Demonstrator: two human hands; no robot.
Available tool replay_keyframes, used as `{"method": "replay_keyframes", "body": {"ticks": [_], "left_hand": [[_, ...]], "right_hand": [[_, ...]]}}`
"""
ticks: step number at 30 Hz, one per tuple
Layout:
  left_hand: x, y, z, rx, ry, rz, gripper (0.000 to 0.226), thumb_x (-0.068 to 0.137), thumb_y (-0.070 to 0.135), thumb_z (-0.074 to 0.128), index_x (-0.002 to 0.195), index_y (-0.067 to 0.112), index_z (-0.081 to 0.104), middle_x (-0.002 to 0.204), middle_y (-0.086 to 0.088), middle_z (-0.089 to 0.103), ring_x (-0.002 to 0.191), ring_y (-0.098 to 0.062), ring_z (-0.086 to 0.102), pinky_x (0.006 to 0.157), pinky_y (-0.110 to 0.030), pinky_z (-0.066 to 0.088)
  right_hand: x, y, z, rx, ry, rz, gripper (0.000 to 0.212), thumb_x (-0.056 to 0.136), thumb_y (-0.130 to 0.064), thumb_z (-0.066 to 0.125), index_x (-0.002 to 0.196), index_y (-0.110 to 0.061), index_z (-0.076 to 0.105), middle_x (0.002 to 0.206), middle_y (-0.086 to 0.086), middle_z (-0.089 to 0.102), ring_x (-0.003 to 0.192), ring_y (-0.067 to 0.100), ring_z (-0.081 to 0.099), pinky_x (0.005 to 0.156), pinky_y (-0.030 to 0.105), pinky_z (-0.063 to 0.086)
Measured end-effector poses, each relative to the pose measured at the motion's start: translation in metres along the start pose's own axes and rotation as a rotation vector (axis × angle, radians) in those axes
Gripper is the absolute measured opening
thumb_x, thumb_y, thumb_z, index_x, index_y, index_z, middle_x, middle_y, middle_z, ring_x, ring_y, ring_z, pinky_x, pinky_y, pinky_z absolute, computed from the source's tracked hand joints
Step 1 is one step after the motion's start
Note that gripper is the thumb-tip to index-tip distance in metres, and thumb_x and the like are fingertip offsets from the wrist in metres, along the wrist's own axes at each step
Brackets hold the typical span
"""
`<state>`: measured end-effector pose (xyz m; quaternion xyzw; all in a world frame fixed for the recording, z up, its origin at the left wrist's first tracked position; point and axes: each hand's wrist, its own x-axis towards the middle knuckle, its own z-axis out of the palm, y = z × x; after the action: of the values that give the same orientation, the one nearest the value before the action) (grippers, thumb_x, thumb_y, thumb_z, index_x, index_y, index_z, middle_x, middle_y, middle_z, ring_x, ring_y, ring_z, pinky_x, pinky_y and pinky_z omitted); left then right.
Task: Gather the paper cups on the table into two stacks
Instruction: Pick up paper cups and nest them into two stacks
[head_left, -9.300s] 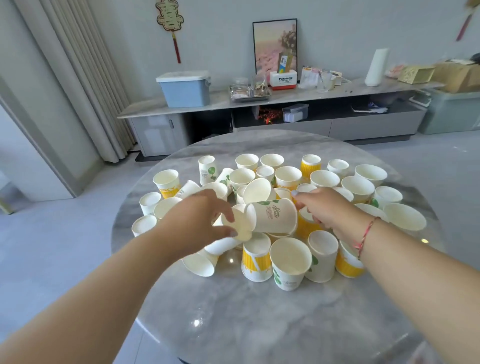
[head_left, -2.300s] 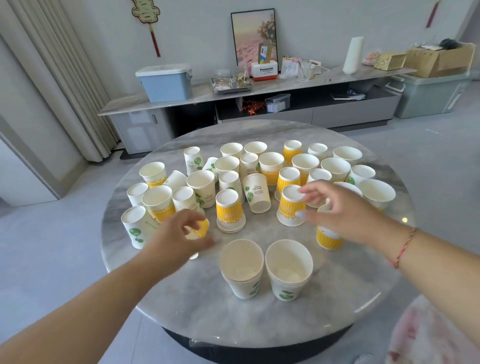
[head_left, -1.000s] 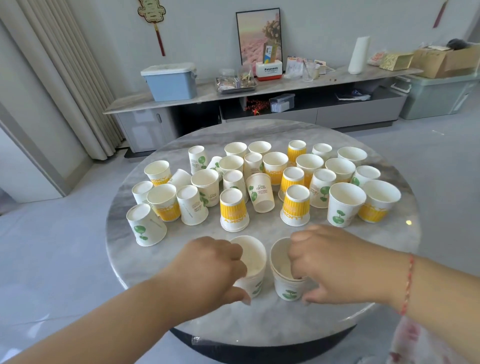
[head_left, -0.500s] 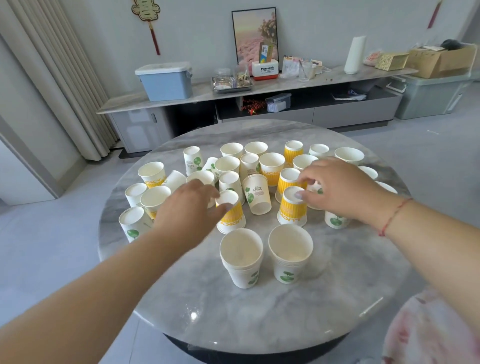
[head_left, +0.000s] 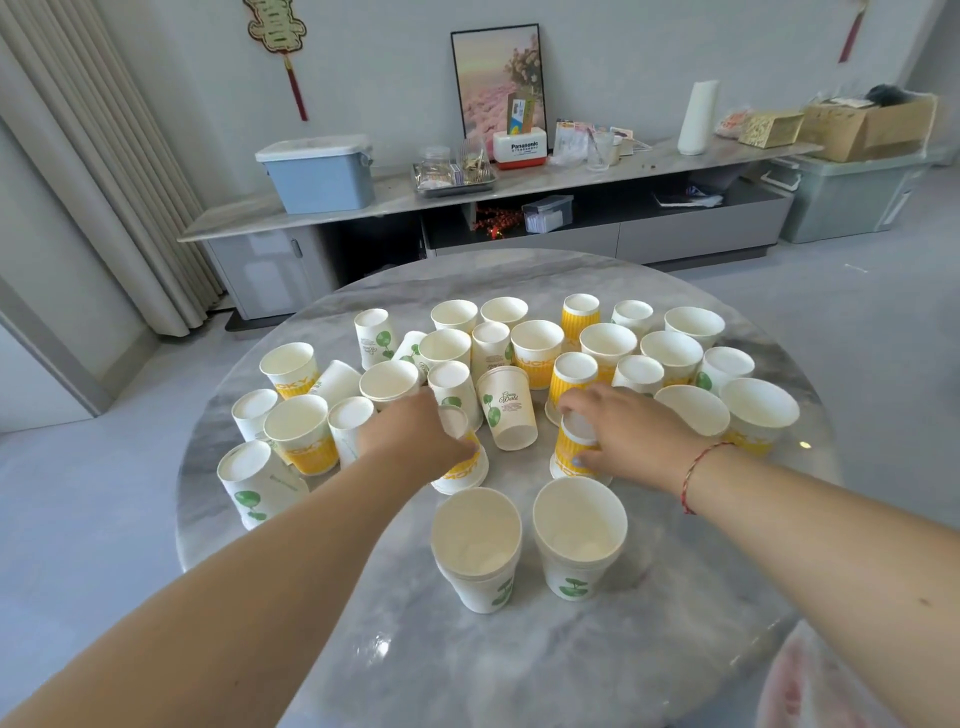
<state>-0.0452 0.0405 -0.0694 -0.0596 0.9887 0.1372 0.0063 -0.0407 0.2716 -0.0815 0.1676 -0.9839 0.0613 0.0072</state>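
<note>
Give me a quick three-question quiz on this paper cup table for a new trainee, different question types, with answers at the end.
1. True or false: the left hand grips an upside-down yellow-banded paper cup.
2. Multiple choice: the two white stacks with green leaf prints, left stack and right stack, stand A) mouth up, B) mouth down, C) on their sides.
3. Fill in: the right hand grips a second upside-down yellow-banded cup on the round grey ___ table.

Key: 1 true; 2 A; 3 marble.

Both arms outstretched; left hand (head_left: 415, 436) and right hand (head_left: 631, 439), fingers curled, each gripping something
</note>
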Motion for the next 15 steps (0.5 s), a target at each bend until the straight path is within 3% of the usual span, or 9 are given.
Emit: {"method": "replay_keyframes", "body": {"ticks": [4,6,8,10,12,13,14,15], "left_hand": [[-0.010,-0.004,-0.028,-0.284,0.040,-0.059,0.055,0.065,0.043,0.075,0.104,0.017,0.046,0.087,0.001,0.057,0.074,-0.020,0.057,0.055,-0.029,0.041],[-0.017,-0.013,-0.045,-0.575,0.075,-0.135,0.049,0.063,0.044,0.077,0.092,0.015,0.049,0.082,-0.001,0.059,0.071,-0.019,0.056,0.054,-0.028,0.040],[-0.029,-0.021,-0.057,-0.949,0.072,-0.194,0.043,0.064,0.045,0.076,0.082,0.012,0.055,0.081,-0.007,0.064,0.075,-0.022,0.060,0.068,-0.034,0.051],[-0.044,-0.022,-0.064,-1.261,0.015,-0.222,0.034,0.074,0.038,0.073,0.075,0.005,0.067,0.076,-0.009,0.068,0.076,-0.022,0.061,0.083,-0.040,0.052],[-0.061,-0.015,-0.066,-1.452,-0.089,-0.181,0.022,0.082,0.025,0.067,0.064,0.012,0.069,0.065,-0.005,0.070,0.071,-0.019,0.059,0.078,-0.034,0.047],[-0.068,-0.013,-0.065,-1.498,-0.144,-0.122,0.015,0.081,0.020,0.066,0.068,0.015,0.068,0.065,-0.002,0.071,0.072,-0.018,0.059,0.077,-0.032,0.044],[-0.075,-0.009,-0.064,-1.506,-0.190,-0.065,0.004,0.077,0.018,0.069,0.076,0.015,0.066,0.070,-0.001,0.073,0.075,-0.018,0.061,0.077,-0.031,0.044],[-0.080,-0.008,-0.061,-1.465,-0.227,-0.003,0.018,0.070,0.018,0.073,0.086,0.015,0.065,0.081,-0.001,0.075,0.081,-0.018,0.064,0.078,-0.031,0.044]], "right_hand": [[-0.003,-0.001,-0.012,0.100,0.076,0.023,0.049,0.072,-0.036,0.068,0.116,-0.032,0.046,0.113,0.003,0.049,0.095,0.023,0.054,0.075,0.033,0.046],[-0.006,-0.004,-0.033,0.275,0.198,0.093,0.050,0.071,-0.038,0.071,0.116,-0.032,0.049,0.110,0.003,0.050,0.090,0.021,0.053,0.071,0.029,0.041],[-0.011,-0.009,-0.053,0.616,0.400,0.179,0.045,0.071,-0.035,0.075,0.108,-0.027,0.052,0.099,0.001,0.055,0.084,0.018,0.056,0.067,0.026,0.043],[-0.018,-0.021,-0.065,1.139,0.499,0.239,0.038,0.073,-0.025,0.076,0.101,-0.019,0.050,0.092,0.002,0.057,0.082,0.021,0.064,0.070,0.030,0.053],[-0.026,-0.035,-0.068,1.629,0.448,0.226,0.036,0.073,-0.015,0.075,0.095,-0.013,0.047,0.100,0.012,0.054,0.085,0.027,0.065,0.075,0.041,0.059],[-0.031,-0.041,-0.068,1.757,0.377,0.200,0.040,0.070,-0.012,0.076,0.096,-0.010,0.046,0.103,0.014,0.053,0.084,0.025,0.065,0.075,0.040,0.060],[-0.036,-0.046,-0.068,1.788,0.288,0.166,0.046,0.066,-0.011,0.079,0.100,-0.009,0.048,0.103,0.013,0.056,0.084,0.023,0.065,0.074,0.038,0.059],[-0.041,-0.050,-0.067,1.740,0.204,0.119,0.047,0.064,-0.010,0.078,0.102,-0.010,0.051,0.100,0.009,0.061,0.084,0.020,0.066,0.075,0.036,0.059]]}}
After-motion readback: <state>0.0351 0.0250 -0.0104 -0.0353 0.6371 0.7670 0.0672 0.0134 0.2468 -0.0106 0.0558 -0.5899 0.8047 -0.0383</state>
